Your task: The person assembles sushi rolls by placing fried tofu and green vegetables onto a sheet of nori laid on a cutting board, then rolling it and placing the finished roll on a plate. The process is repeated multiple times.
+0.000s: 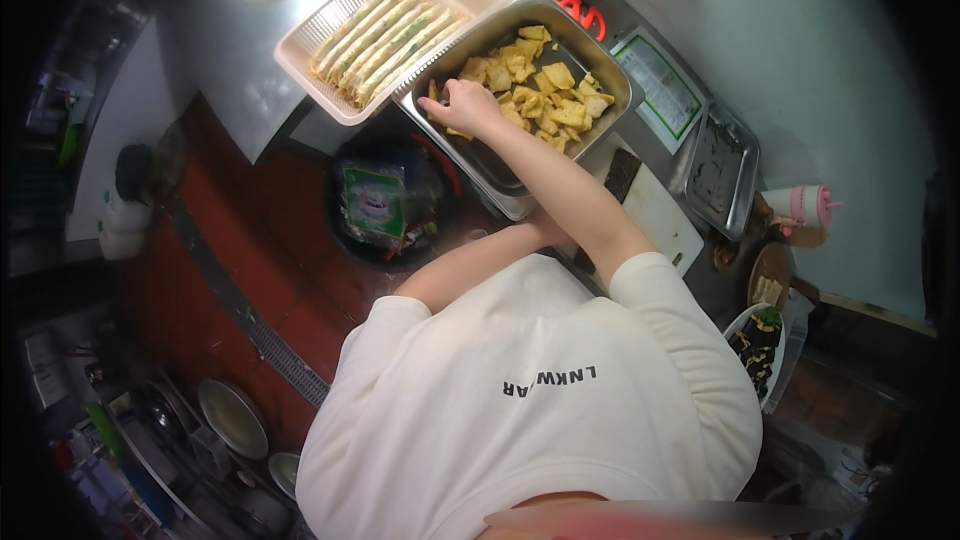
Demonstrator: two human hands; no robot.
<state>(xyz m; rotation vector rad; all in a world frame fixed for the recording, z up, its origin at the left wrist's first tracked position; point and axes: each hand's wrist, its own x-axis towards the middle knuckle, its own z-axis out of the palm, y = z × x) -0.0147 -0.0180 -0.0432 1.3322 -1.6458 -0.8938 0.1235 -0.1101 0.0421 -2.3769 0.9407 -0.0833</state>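
Observation:
My right hand (463, 108) reaches into a deep metal pan (622, 80), at its left wall. Its fingers are bent in near the thumb, beside a yellow scrap; whether they grip that piece is hard to make out. Across the pan lie several yellow, fried-looking tofu pieces (560, 112), mostly at the middle and right. My left hand (545, 228) is mostly covered by my right forearm, below the pan's near edge, and its fingers are hidden. Left of the pan, touching it, a pale plastic basket (298, 52) holds several long pale skewered rolls (385, 45).
Right of my forearm lies a white cutting board (668, 225) with a dark blade-like piece. Farther right are a shallow metal tray (722, 165), a green-edged sheet (660, 85) and a pink-lidded cup (808, 207). A black bin (350, 240) stands on the red floor below the basket.

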